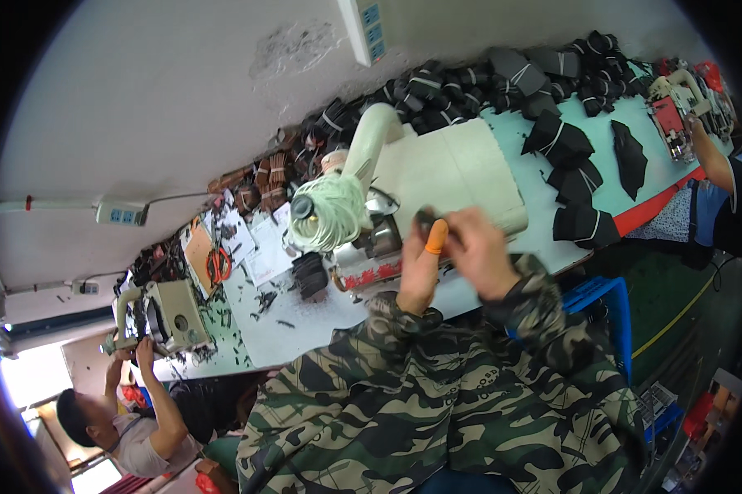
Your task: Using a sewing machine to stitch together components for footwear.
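My left hand (419,273), with an orange finger cover (437,237) on one digit, is closed on a small dark piece (426,218) in front of the cream machine (445,169). The piece's kind does not show clearly. Close beside it on the right, my right hand (482,253) is smeared by motion, so its grip is unclear. A curved pipe-like arm (367,148) rises from the machine, with a coil of pale cord (331,218) hanging by it. A stack of dark strips (309,276) lies left of the machine's worn red front edge (371,276).
Dark banded bundles (519,74) line the wall; more bundles (581,177) lie right. Papers (268,247) and red-handled scissors (218,263) lie left among scraps. One person (132,436) works at another machine (173,317); another's arm (711,156) reaches in at right. A blue chair (614,309) stands nearby.
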A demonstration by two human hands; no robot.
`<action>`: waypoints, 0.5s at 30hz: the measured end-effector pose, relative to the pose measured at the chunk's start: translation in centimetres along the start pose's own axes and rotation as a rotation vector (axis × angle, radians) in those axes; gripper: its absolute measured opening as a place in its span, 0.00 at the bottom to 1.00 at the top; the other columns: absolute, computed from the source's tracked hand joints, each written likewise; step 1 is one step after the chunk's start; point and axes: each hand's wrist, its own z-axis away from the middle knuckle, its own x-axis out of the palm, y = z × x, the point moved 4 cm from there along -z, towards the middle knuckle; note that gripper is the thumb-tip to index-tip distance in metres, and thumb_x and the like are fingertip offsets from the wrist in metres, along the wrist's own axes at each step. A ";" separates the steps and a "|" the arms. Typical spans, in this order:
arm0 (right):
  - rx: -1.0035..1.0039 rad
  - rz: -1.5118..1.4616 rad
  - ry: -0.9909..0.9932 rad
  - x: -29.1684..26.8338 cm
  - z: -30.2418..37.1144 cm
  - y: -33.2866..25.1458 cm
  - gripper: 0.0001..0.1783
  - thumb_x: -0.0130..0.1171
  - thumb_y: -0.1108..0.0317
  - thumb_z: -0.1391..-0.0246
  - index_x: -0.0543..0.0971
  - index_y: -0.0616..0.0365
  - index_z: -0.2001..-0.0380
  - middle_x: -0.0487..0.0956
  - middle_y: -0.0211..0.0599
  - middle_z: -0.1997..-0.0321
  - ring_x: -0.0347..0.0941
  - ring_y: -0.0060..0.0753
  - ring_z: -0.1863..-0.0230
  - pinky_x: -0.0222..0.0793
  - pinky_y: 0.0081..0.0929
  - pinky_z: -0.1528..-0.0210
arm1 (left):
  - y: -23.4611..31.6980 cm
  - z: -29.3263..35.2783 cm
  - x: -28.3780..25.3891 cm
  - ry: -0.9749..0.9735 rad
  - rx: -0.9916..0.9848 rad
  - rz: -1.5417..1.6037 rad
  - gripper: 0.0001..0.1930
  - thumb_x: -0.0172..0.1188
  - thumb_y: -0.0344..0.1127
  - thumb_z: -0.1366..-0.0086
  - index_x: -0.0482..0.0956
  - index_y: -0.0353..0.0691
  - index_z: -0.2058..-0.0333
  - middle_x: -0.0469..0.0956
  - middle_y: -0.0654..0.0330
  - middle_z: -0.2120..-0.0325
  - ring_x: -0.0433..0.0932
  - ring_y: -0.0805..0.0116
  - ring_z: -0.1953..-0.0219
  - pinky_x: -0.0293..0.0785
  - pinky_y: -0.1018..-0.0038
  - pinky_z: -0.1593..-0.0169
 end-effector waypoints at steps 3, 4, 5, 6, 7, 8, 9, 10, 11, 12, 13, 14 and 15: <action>-0.052 -0.150 -0.139 1.6 2.0 -4.4 0.19 0.59 0.71 0.57 0.72 0.60 0.58 0.70 0.42 0.60 0.71 0.46 0.71 0.69 0.32 0.69 | -0.2 2.5 -3.6 0.059 -0.196 0.280 0.11 0.56 0.35 0.40 0.74 0.34 0.61 0.74 0.63 0.66 0.70 0.76 0.62 0.65 0.78 0.57; -0.073 -0.285 -0.190 2.1 3.3 -4.8 0.18 0.59 0.71 0.56 0.73 0.60 0.59 0.73 0.42 0.63 0.73 0.39 0.72 0.70 0.27 0.70 | 0.4 3.2 -6.4 0.134 -0.083 0.009 0.08 0.55 0.34 0.39 0.73 0.34 0.66 0.76 0.59 0.71 0.75 0.70 0.68 0.71 0.76 0.62; -0.059 -0.283 -0.191 1.9 4.4 -3.7 0.18 0.59 0.71 0.56 0.73 0.60 0.59 0.73 0.42 0.63 0.73 0.39 0.72 0.70 0.27 0.70 | 1.4 4.3 -9.3 0.097 -0.135 0.189 0.07 0.53 0.33 0.39 0.73 0.34 0.70 0.76 0.54 0.78 0.78 0.62 0.77 0.75 0.73 0.72; 0.175 -0.326 -0.173 1.7 5.9 -1.5 0.17 0.59 0.73 0.56 0.74 0.61 0.59 0.74 0.41 0.66 0.73 0.34 0.73 0.69 0.25 0.72 | 2.8 4.7 -13.4 0.219 -0.105 -0.003 0.09 0.52 0.34 0.38 0.71 0.34 0.73 0.74 0.53 0.83 0.76 0.58 0.84 0.75 0.70 0.80; 0.407 -0.356 -0.156 1.8 7.0 -0.1 0.16 0.59 0.74 0.55 0.74 0.61 0.60 0.75 0.41 0.70 0.73 0.29 0.74 0.68 0.22 0.73 | 2.6 3.7 -17.7 0.261 -0.132 -0.142 0.10 0.51 0.35 0.38 0.71 0.33 0.73 0.74 0.54 0.84 0.76 0.62 0.84 0.74 0.73 0.79; 0.409 -0.357 -0.178 2.7 7.9 0.0 0.16 0.59 0.74 0.55 0.74 0.61 0.60 0.75 0.41 0.70 0.73 0.29 0.74 0.68 0.22 0.73 | 1.1 1.6 -21.5 0.228 -0.166 -0.254 0.09 0.50 0.34 0.38 0.71 0.32 0.70 0.74 0.55 0.83 0.77 0.66 0.82 0.72 0.76 0.79; 0.367 -0.303 -0.153 3.5 8.4 0.5 0.14 0.58 0.75 0.55 0.75 0.61 0.61 0.75 0.40 0.74 0.72 0.26 0.76 0.67 0.20 0.75 | 0.8 -0.9 -21.1 0.326 -0.237 -0.335 0.09 0.50 0.33 0.40 0.71 0.32 0.66 0.75 0.55 0.78 0.78 0.69 0.79 0.71 0.78 0.79; 0.295 -0.268 -0.128 4.3 7.8 1.1 0.13 0.57 0.75 0.55 0.76 0.62 0.62 0.75 0.39 0.77 0.72 0.23 0.77 0.65 0.18 0.76 | -1.1 -3.5 -22.7 0.242 -0.265 -0.400 0.11 0.51 0.33 0.41 0.70 0.33 0.62 0.76 0.55 0.72 0.78 0.68 0.75 0.72 0.78 0.78; 0.218 -0.224 -0.128 4.2 5.1 -0.5 0.13 0.56 0.74 0.54 0.75 0.61 0.61 0.76 0.39 0.77 0.72 0.25 0.77 0.66 0.20 0.75 | -3.7 -5.1 -25.3 0.227 -0.460 -0.322 0.14 0.52 0.33 0.41 0.68 0.32 0.59 0.76 0.55 0.68 0.79 0.67 0.75 0.73 0.78 0.77; 0.172 -0.167 -0.109 3.8 2.0 -1.9 0.14 0.55 0.72 0.53 0.75 0.60 0.60 0.76 0.39 0.76 0.73 0.27 0.77 0.67 0.21 0.75 | -3.9 -6.1 -24.5 0.200 -0.488 -0.229 0.14 0.52 0.33 0.41 0.68 0.33 0.57 0.76 0.56 0.68 0.79 0.66 0.73 0.73 0.78 0.76; 0.177 -0.125 -0.204 4.8 -1.2 -1.6 0.15 0.57 0.71 0.55 0.75 0.59 0.61 0.76 0.42 0.74 0.74 0.33 0.74 0.68 0.25 0.72 | -3.2 -6.5 -23.6 0.178 -0.444 -0.170 0.14 0.53 0.33 0.41 0.69 0.33 0.57 0.76 0.57 0.68 0.79 0.67 0.72 0.73 0.79 0.76; 0.193 -0.072 -0.291 5.5 -4.2 -0.9 0.16 0.59 0.70 0.57 0.75 0.58 0.61 0.76 0.45 0.73 0.75 0.39 0.71 0.69 0.30 0.70 | -3.5 -7.3 -23.5 0.126 -0.414 -0.181 0.14 0.54 0.33 0.41 0.70 0.33 0.58 0.77 0.57 0.69 0.78 0.68 0.72 0.73 0.79 0.76; 0.036 -0.085 -0.354 7.2 -6.3 1.1 0.18 0.60 0.68 0.59 0.75 0.56 0.60 0.77 0.46 0.73 0.75 0.42 0.69 0.69 0.31 0.68 | -4.0 -8.2 -22.7 0.058 -0.388 -0.194 0.14 0.54 0.33 0.41 0.71 0.33 0.58 0.77 0.58 0.69 0.78 0.69 0.73 0.73 0.80 0.76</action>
